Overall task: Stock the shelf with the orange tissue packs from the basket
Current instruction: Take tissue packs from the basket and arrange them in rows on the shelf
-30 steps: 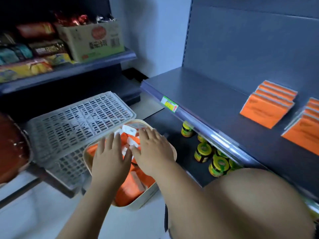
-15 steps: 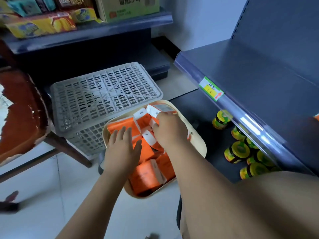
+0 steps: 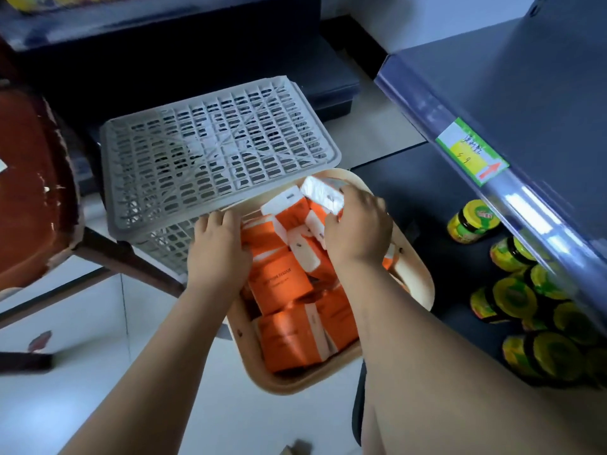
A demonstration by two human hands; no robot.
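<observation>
We look down into a beige basket (image 3: 423, 280) where the orange tissue packs (image 3: 282, 280) lie jumbled, some flat and some on edge with their white ends up. Our right hand (image 3: 358, 231) reaches to the far end of the basket, and its fingers are curled round one pack (image 3: 323, 193), which is tilted with its white end showing just above the rest. Our left hand (image 3: 216, 254) lies at the basket's left rim, thumb against an orange pack; we cannot tell whether it grips the rim or only rests there. A grey slotted crate (image 3: 216, 152) stands just behind the basket. The dark shelf (image 3: 525, 103) runs along the right with a green and yellow price label (image 3: 471, 151) on its front edge, and yellow-lidded jars (image 3: 469, 221) stand on the level below it
</observation>
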